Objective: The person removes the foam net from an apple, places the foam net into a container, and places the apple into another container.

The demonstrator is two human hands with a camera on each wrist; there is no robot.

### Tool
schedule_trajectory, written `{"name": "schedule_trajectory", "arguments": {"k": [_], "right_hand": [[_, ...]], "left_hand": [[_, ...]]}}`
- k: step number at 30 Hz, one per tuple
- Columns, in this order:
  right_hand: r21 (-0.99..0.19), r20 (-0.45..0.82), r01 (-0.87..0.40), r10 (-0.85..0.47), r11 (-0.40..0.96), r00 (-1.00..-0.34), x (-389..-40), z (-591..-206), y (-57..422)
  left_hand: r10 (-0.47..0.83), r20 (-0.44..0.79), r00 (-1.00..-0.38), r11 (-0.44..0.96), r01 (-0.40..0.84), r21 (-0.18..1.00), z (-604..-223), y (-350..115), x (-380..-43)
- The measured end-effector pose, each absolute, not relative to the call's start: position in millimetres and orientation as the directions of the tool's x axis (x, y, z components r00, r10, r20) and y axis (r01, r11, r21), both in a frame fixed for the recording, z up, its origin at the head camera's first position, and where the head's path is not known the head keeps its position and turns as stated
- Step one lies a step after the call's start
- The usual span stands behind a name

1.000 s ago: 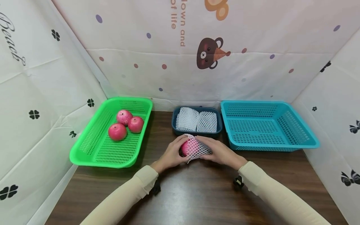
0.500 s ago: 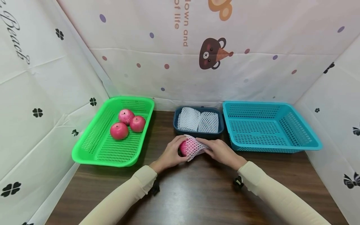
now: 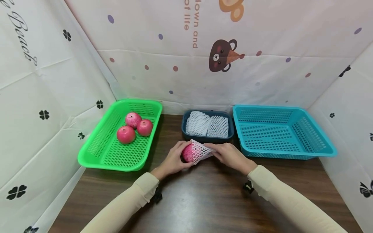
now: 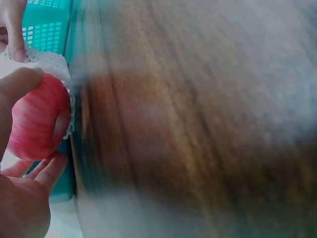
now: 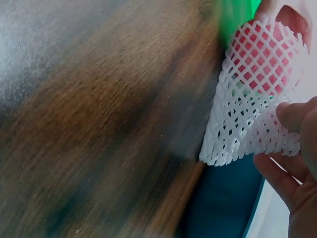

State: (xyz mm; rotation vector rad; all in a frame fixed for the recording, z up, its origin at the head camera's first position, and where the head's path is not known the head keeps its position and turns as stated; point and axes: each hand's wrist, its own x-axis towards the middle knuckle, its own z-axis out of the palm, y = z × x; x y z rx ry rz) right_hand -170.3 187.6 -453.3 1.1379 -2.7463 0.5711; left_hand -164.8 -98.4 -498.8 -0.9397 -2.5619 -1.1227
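In the head view my left hand grips a pink-red apple in front of the dark blue box. A white foam net sleeve covers the apple's right part, and its left part is bare. My right hand pinches the sleeve's loose right end between thumb and fingers. The left wrist view shows the apple between thumb and fingers, with its dimpled end uncovered. From the right wrist, the net sleeve hangs slack past the fruit, its far end inside.
Three apples lie in a green basket at left. Two folded white foam sleeves sit in a dark blue box at the back. To the right stands a blue basket. A printed white cloth backs the brown table.
The head view has swung slightly left. My left hand and the apple have shifted a little left, baring more of the apple. My right fingers now pinch the sleeve's end rather than spreading around it.
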Motion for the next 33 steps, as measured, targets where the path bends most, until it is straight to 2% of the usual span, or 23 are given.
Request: {"name": "schedule_trajectory", "arguments": {"k": [8, 17, 29, 33], "right_hand": [[-0.291, 0.245, -0.708, -0.665, 0.644, -0.705, -171, -451, 187], [-0.275, 0.293, -0.725, -0.663, 0.632, -0.689, -172, -443, 187], [-0.244, 0.288, -0.715, -0.655, 0.655, -0.699, -174, -425, 191], [-0.236, 0.334, -0.721, -0.643, 0.651, -0.689, -178, -417, 195]], "left_hand": [[0.445, 0.406, -0.798, 0.506, 0.598, 0.622, -499, -105, -161], [0.416, 0.283, -0.865, 0.517, 0.48, 0.709, -499, -111, -158], [0.393, 0.268, -0.879, 0.558, 0.46, 0.691, -500, -115, -160], [0.392, 0.273, -0.879, 0.557, 0.463, 0.69, -501, -115, -160]]}}
